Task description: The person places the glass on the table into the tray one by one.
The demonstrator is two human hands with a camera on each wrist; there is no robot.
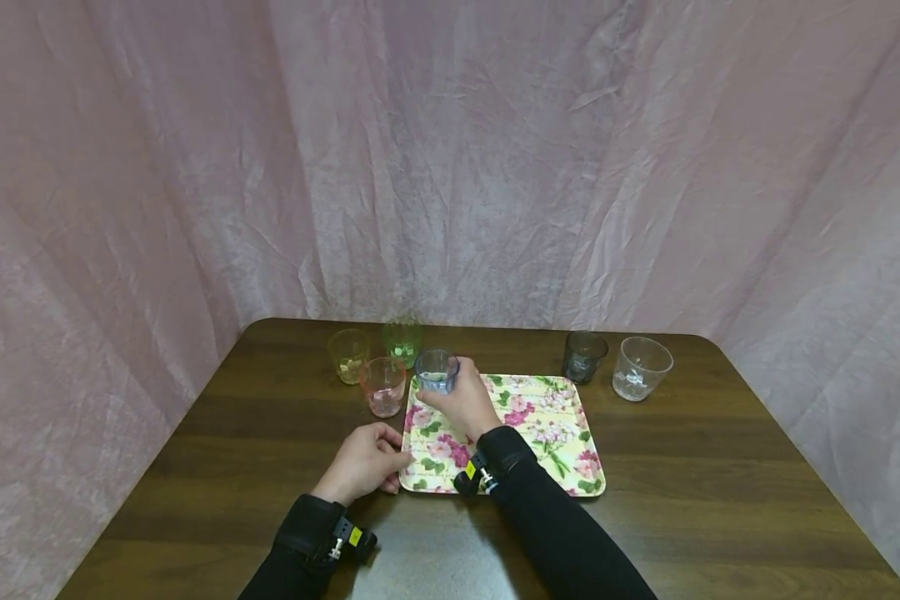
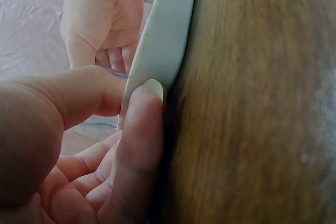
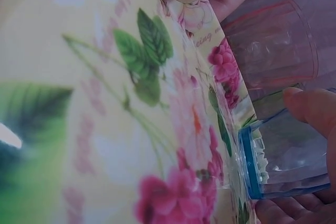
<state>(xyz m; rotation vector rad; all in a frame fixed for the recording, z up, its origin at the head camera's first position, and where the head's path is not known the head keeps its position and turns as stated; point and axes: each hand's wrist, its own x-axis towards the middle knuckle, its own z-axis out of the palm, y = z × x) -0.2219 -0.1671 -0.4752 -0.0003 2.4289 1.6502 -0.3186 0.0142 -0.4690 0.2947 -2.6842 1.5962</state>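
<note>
A floral tray [image 1: 525, 408] lies on the table. At its left edge, close to the front corner, my left hand [image 1: 363, 460] pinches the rim [image 2: 163, 30] between thumb and finger. Over the tray's back left corner, my right hand [image 1: 465, 400] grips a clear blue glass [image 1: 437, 367] by its side. That glass stands upright, and in the right wrist view its blue base [image 3: 252, 163] is at the tray's surface; whether it touches is hard to tell. Just left of the tray is a pink glass [image 1: 384, 390], with a yellow glass [image 1: 348, 358] and a green glass [image 1: 402, 340] behind.
A dark grey glass [image 1: 583, 360] stands by the tray's back right corner, and a larger colourless glass [image 1: 640, 371] stands to its right. The wooden table [image 1: 690, 483] has rounded back corners. A pink curtain [image 1: 450, 167] hangs behind it.
</note>
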